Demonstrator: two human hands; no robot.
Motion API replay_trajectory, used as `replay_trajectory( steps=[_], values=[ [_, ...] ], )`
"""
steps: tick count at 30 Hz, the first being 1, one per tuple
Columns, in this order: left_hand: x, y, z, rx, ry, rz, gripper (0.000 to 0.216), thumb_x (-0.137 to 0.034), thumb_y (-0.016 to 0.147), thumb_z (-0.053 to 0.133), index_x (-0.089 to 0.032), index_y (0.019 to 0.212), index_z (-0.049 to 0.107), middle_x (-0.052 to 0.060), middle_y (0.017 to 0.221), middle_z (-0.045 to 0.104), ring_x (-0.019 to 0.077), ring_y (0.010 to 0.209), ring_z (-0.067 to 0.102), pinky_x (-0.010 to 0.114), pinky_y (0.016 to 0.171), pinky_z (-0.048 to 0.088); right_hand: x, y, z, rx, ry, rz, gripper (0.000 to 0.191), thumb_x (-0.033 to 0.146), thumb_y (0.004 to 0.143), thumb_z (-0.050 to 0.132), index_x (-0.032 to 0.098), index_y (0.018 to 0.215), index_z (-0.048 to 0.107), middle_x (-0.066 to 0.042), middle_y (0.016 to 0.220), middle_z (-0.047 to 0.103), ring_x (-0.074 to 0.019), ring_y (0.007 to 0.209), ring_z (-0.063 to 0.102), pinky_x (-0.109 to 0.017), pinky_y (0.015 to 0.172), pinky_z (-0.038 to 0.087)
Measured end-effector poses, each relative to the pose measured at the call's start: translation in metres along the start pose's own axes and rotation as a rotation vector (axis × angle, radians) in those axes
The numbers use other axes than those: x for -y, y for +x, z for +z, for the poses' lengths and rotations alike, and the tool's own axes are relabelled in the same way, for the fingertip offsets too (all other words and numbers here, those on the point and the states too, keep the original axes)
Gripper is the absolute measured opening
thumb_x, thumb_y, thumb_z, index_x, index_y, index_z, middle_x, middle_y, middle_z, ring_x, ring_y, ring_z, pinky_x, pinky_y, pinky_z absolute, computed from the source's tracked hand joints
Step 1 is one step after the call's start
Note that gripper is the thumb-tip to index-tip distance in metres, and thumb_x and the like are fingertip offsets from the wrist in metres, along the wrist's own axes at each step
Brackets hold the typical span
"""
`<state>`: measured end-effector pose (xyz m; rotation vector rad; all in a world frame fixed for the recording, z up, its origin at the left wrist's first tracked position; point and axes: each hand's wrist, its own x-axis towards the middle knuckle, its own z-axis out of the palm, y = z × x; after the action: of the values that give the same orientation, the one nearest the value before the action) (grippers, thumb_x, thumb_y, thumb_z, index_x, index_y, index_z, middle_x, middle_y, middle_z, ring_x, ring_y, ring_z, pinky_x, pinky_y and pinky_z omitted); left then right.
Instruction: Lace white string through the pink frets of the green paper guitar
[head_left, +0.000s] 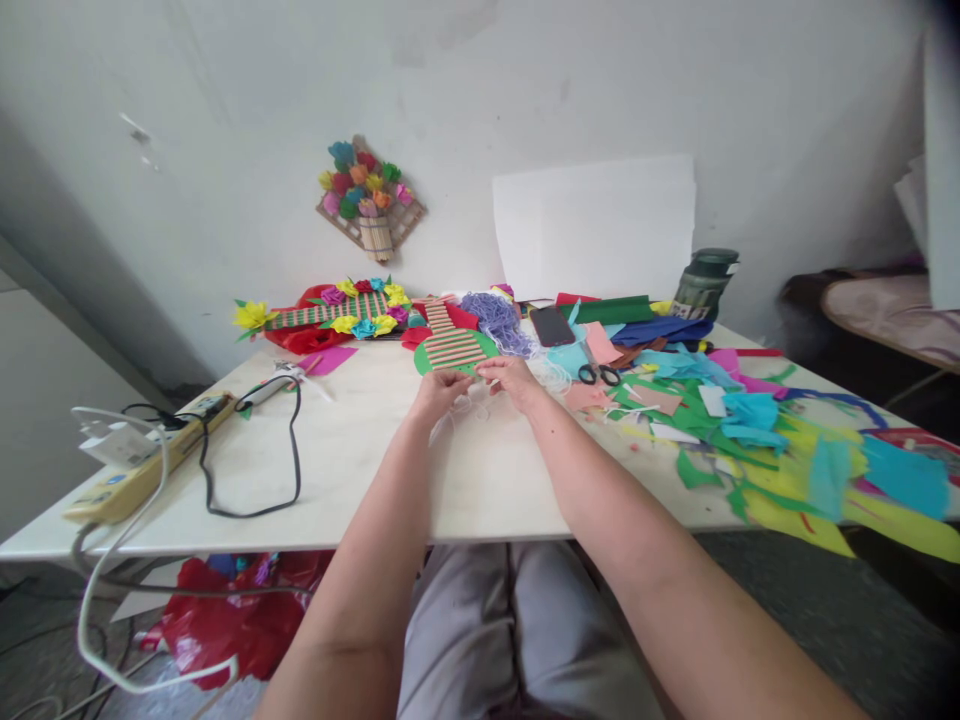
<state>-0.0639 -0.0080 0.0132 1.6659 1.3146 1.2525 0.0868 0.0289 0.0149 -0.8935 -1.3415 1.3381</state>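
Table edge (pixel 487 515) overhung by scraps (pixel 829 470), open room beside cord (pixel 251 515), left fingers (pixel 455 379) and right fingers (pixel 493 371) pinching string (pixel 466 404)

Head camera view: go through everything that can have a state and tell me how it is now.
Left hand: fingers drawn together, grip unclear.
Right hand: the same.
Thin white thread: loose, looping by the hands.
Green guitar-shaped striped craft piece: no flowers attached.
Black smartphone: screen dark.
Black-handled scissors: lying down, blades unclear.
Dark green bottle: standing, lid on.
Yellow power strip: white charger plugged in.
Red plastic bag: crumpled.
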Motion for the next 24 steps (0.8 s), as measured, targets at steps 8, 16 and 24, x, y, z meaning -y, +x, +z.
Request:
replay_trajectory(
  steps=[8,16,24],
  values=[
    [-0.0048,-0.0033,-0.0027,0.121,-0.097,-0.025,0.027,-0.036,0.065,0.064,-0.011,0.059,0.06,0.001,0.049,0.054,0.0056,0.043,0.041,0.02,0.044,0.031,0.0034,-0.0024,-0.0022,0.051,0.022,0.041,0.013,0.018,0.053,0.062,0.014,0.065,0.067,0.004,0.046,0.05,-0.0058,0.042,0.038,-0.019,0.035,0.033],
    [-0.0054,-0.0031,-0.002,0.157,-0.071,-0.028,0.03,-0.03,0.062,0.067,-0.009,0.082,0.065,0.001,0.057,0.06,0.0062,0.045,0.046,0.02,0.046,0.036,0.0018,-0.0013,-0.0025,0.059,0.04,0.067,0.011,0.018,0.052,0.062,0.013,0.062,0.065,0.003,0.046,0.055,-0.0061,0.04,0.04,-0.019,0.034,0.033],
    [-0.0064,-0.0034,-0.0001,0.059,-0.053,0.018,0.024,-0.03,0.064,0.064,-0.009,0.075,0.065,0.002,0.056,0.06,0.007,0.045,0.046,0.02,0.046,0.036,-0.0017,-0.0003,-0.0022,0.087,0.119,0.021,0.02,0.031,0.055,0.067,0.013,0.065,0.065,0.002,0.054,0.057,-0.0057,0.041,0.041,-0.02,0.036,0.034]
  ],
)
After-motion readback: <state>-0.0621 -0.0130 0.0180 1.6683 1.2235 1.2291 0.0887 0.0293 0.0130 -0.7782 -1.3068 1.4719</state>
